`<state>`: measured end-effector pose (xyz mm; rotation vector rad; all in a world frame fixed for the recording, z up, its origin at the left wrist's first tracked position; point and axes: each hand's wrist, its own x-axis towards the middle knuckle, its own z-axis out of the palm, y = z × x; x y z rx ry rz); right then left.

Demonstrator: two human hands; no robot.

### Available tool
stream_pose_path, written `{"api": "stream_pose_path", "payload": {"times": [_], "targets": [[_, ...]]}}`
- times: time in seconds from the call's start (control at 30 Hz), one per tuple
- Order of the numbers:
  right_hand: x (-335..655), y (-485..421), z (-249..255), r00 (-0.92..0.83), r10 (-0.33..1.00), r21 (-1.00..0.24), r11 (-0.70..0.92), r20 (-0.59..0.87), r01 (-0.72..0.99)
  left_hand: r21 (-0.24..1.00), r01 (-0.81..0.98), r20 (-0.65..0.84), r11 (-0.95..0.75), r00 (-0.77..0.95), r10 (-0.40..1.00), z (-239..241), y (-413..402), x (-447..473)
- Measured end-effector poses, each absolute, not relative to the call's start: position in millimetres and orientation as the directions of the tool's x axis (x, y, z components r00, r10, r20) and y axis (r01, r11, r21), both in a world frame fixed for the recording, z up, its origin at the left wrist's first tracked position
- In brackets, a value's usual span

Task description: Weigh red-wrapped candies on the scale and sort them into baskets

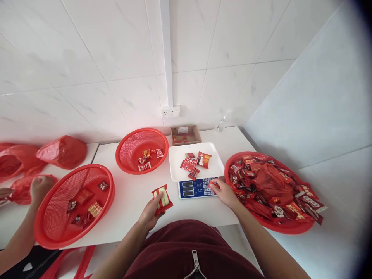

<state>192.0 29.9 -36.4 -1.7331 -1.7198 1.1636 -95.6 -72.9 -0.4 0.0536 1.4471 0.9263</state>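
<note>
My left hand (pixel 149 214) is closed around a red snack packet (pixel 165 198) whose clear window shows pale pieces inside. It is held over the table in front of the scale. My right hand (pixel 226 195) pinches a small red packet (pixel 214 185) just above the keypad of the digital scale (pixel 192 190); the fingers partly hide it. On the scale's white tray (pixel 216 166) lie several red snack packets (pixel 189 164). To the right stands a red basket (pixel 229 170) heaped with wrapped snacks and a crumpled red plastic bag (pixel 273 182).
Left of the scale are a red basket (pixel 120 157) and a nearer one (pixel 43 221), each with several packets. Behind the scale sit a cardboard box (pixel 190 137) and a clear bottle (pixel 221 124). At far left a co-worker's hands (pixel 42 190) hold a red bag (pixel 24 190).
</note>
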Motion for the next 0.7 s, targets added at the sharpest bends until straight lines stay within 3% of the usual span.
{"api": "stream_pose_path", "payload": {"times": [0.2, 0.47, 0.7], "targets": [[171, 10, -33, -0.121, 0.927, -0.85, -0.266, -0.354, 0.455, 0.705, -0.31, -0.675, 0.638, -0.015, 0.738, 11, -70, -82], [132, -13, -9, -0.445, 0.785, -0.893, -0.442, -0.43, 0.084, 0.798, -0.208, -0.529, 0.566, 0.207, 0.823, 16, -57, -46], [146, -13, -22, -0.351, 0.789, -0.858, -0.504, -0.504, 0.099, 0.82, -0.188, -0.499, 0.54, 0.228, 0.836, 9, -60, -52]]}}
